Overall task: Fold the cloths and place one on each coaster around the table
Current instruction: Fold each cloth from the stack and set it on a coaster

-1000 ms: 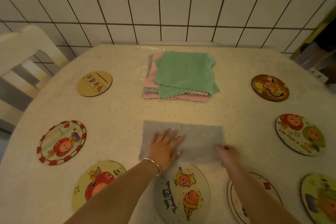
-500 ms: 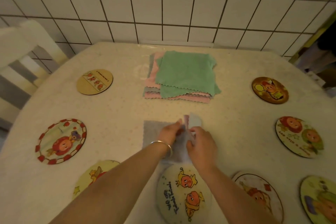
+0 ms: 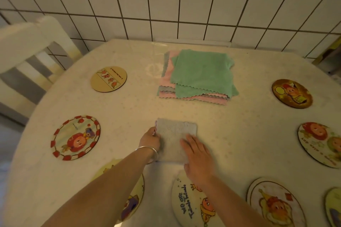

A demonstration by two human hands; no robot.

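Grey fleecy cloth (image 3: 175,138), folded to a narrow upright rectangle, lies flat on the pale speckled round table (image 3: 129,116) just at 12 o'clock of the nearest coaster with "we are" lettering (image 3: 186,206). Half a second ago its right half was lifted in the air between both hands; now that half is laid over and the cloth is half its earlier width. The left hand (image 3: 150,139), a silver bangle (image 3: 147,153) at its wrist, has a grip pinching the cloth's left edge near the far corner. The right hand (image 3: 198,156) has let go and presses flat, fingers straight, on the cloth's right part. At 12 o'clock of the folded cloth, well apart, sits the stack of green, pink and grey cloths (image 3: 197,77), unchanged. Round cartoon coasters ring the table: a red-rimmed one (image 3: 75,137) at 9 o'clock, a tan one (image 3: 108,79) at 10 o'clock, a dark brown one (image 3: 292,93) at 2 o'clock.
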